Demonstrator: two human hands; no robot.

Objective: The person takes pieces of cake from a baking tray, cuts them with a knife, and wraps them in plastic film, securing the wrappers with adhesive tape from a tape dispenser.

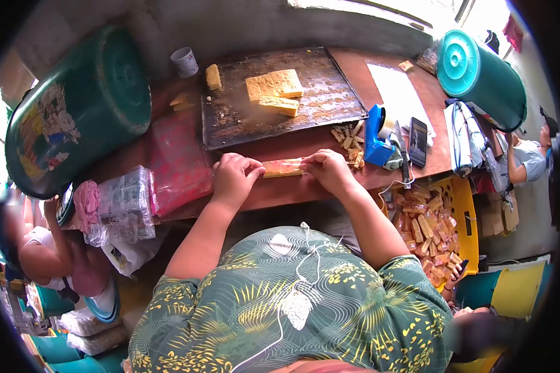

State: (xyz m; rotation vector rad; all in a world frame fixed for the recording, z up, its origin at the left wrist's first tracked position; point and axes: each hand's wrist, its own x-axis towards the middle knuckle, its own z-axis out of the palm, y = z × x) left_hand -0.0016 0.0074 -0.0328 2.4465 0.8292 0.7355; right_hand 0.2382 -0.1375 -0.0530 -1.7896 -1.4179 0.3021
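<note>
A long wrapped yellow cake piece [283, 167] lies between my hands at the table's front edge. My left hand [235, 177] pinches its left end, and my right hand [330, 169] pinches its right end. Just beyond them is a dark baking tray [230, 127] bearing a block of yellow cake [274, 85] with a cut slice [279, 105] in front of it. Right of my right hand stand a blue tape dispenser [377, 140] and a heap of cake scraps [353, 146].
Red plastic sheets [179, 165] and clear bags [127, 199] lie left. A knife [406, 168] and phone [418, 142] lie right. Below, a yellow crate [464, 214] holds wrapped pieces. Green bins [121, 81] flank the table; other people sit at both sides.
</note>
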